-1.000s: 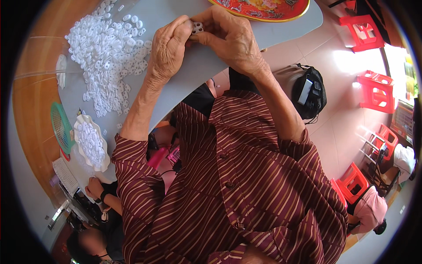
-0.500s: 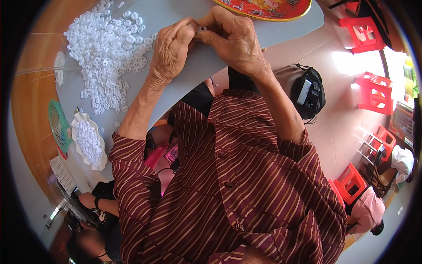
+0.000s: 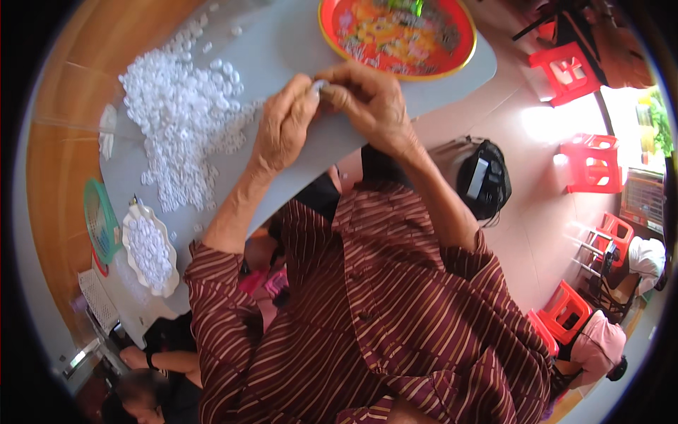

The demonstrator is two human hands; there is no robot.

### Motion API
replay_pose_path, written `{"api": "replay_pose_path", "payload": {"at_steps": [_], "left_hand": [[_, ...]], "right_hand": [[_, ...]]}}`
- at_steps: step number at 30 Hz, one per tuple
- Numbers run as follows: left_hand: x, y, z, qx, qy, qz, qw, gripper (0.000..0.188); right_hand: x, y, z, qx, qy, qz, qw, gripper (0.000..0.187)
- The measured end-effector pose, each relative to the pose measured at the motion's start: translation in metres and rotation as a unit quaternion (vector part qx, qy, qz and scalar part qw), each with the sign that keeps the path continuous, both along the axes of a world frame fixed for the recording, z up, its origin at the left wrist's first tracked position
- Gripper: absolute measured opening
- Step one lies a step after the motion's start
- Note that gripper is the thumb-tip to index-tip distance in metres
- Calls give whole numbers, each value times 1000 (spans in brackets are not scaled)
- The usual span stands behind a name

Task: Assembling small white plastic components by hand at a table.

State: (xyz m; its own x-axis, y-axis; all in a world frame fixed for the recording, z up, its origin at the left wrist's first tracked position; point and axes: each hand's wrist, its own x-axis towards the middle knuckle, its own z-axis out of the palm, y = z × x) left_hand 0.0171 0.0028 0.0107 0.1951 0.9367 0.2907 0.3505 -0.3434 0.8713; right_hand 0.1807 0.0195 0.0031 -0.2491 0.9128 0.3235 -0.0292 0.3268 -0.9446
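Note:
My left hand (image 3: 284, 121) and my right hand (image 3: 373, 106) meet over the grey table, fingertips together. Between them is a small white plastic piece (image 3: 320, 85), mostly covered by the fingers. Both hands are closed in a pinch on it. To the left of my left hand spreads a big pile of white oval plastic pieces (image 3: 176, 106), some with holes. Just beyond my right hand stands a round red tray (image 3: 326, 32) with a gold rim and a flower pattern, holding many small metallic-looking bits and something shiny green.
A scalloped white dish (image 3: 171, 272) full of white pieces sits at the table's left, beside a green basket (image 3: 99, 219). At lower left is another person's arm (image 3: 176, 362). Red stools (image 3: 593, 164) and a black bag (image 3: 487, 180) are on the floor at right.
The view has shifted, so the table, hands and pile sit lower and more of the red tray shows. My hands stay together, pinching the white piece.

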Motion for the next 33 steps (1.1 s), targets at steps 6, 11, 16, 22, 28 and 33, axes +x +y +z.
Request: {"api": "replay_pose_path", "payload": {"at_steps": [6,11,16,22,28,33], "left_hand": [[3,-13,1,-50,-76,28,995,33],[-11,-35,0,-82,-105,-49,990,39],[-9,-36,6,-97,-34,-82,991,41],[-14,-36,-7,-44,-39,-93,994,23],[-10,-36,-7,-4,1,-104,995,24],[-10,-39,-8,15,4,-96,995,25]], "right_hand": [[-3,0,11,-49,57,-8,997,10],[-18,89,88,101,-83,-121,984,18],[-17,162,96,227,-182,-194,937,33],[-69,92,28,289,-222,156,918,14],[-81,70,17,233,-404,204,861,14],[-71,69,27,228,-481,163,831,15]]}}
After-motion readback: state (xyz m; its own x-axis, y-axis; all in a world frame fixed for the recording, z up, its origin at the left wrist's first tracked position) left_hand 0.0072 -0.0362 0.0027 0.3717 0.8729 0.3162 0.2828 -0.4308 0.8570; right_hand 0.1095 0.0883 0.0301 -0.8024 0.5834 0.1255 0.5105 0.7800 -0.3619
